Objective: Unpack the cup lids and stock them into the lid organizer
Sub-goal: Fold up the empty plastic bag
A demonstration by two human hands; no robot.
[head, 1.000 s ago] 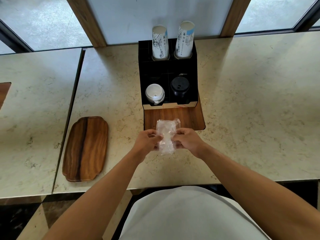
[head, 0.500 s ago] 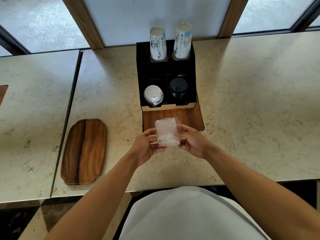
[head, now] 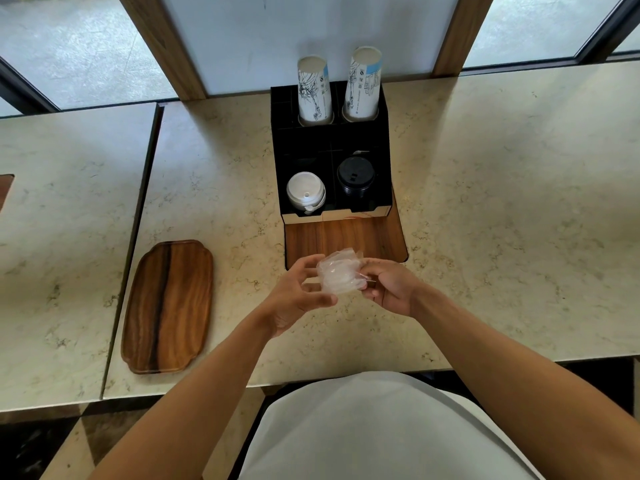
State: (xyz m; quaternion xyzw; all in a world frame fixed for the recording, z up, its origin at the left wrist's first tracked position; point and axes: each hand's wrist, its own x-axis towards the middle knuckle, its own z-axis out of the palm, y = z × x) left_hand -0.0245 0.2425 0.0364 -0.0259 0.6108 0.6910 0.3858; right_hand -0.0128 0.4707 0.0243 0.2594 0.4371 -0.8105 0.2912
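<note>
A crumpled clear plastic bag (head: 339, 273) is held above the table just in front of the organizer. My right hand (head: 391, 287) pinches its right side. My left hand (head: 299, 294) is beside its left edge with fingers spread, only fingertips near the plastic. I cannot tell what is inside the bag. The black lid organizer (head: 330, 154) stands on a wooden base (head: 346, 237). Its front left slot holds white lids (head: 305, 194), its front right slot black lids (head: 356, 176).
Two upside-down stacks of paper cups (head: 315, 88) (head: 363, 83) stand in the organizer's back slots. A wooden tray (head: 169, 306) lies to the left on the marble table (head: 502, 202). A seam (head: 138, 216) separates a second table on the left. Windows run behind.
The bag has been scrunched from a tall upright shape into a smaller wad. My left hand has let go of it and opened its fingers, while my right hand keeps hold.
</note>
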